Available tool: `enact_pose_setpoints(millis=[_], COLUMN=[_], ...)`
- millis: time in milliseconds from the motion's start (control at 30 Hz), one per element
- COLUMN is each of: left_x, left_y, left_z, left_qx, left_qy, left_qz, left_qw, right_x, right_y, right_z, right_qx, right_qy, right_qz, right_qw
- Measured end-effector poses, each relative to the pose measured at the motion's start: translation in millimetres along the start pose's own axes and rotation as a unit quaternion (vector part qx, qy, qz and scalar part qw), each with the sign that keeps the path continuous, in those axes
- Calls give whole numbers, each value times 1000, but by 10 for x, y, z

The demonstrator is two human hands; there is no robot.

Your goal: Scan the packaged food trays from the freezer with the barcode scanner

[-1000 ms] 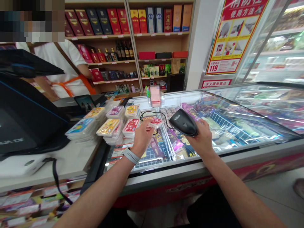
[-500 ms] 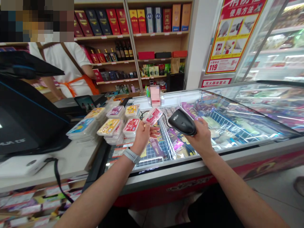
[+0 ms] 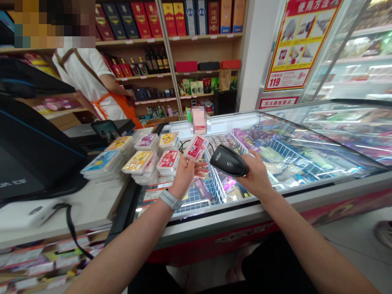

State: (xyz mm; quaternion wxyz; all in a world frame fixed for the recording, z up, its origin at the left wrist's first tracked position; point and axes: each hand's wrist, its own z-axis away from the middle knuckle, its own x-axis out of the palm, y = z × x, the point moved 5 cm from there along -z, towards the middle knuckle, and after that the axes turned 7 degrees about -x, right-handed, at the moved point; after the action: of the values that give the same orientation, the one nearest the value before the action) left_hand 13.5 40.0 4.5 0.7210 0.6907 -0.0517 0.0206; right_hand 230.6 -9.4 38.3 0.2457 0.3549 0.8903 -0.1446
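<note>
My left hand (image 3: 187,173), with a grey watch on the wrist, pinches a small flat pack with a red-and-white label (image 3: 196,148), its printed side with a barcode facing me. In my right hand (image 3: 256,173) is a black barcode scanner (image 3: 229,160), its head pointing left toward the pack, a short gap apart. To the left of my left hand, several stacks of flat plastic packs stand on the freezer top, among them a red-labelled stack (image 3: 168,162), a yellow one (image 3: 138,162) and a purple one (image 3: 146,142).
Beneath my hands is a glass-topped chest freezer (image 3: 306,143) with wire baskets of wrapped goods. At left stand a black checkout terminal (image 3: 33,155) and a white box (image 3: 27,214) with a cable. A person in an orange apron (image 3: 114,107) stands behind, before shelves of boxes.
The scanner has moved slightly left, closer to the pack, and turned toward it. The pack has tilted more upright. The person behind has shifted right in view.
</note>
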Motion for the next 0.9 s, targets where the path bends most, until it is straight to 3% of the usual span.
enact_pose_setpoints(millis=[400, 900], left_x=[-8, 2], left_y=[-35, -13], left_z=[-14, 6], left_qx=[-7, -7], left_qy=[9, 12], left_qz=[-5, -15], left_qw=[1000, 1000], right_x=[19, 27], right_y=[-45, -39], right_z=[-24, -14], right_qx=[-20, -23], right_qy=[-37, -32], right_qz=[-20, -13], right_qw=[999, 999])
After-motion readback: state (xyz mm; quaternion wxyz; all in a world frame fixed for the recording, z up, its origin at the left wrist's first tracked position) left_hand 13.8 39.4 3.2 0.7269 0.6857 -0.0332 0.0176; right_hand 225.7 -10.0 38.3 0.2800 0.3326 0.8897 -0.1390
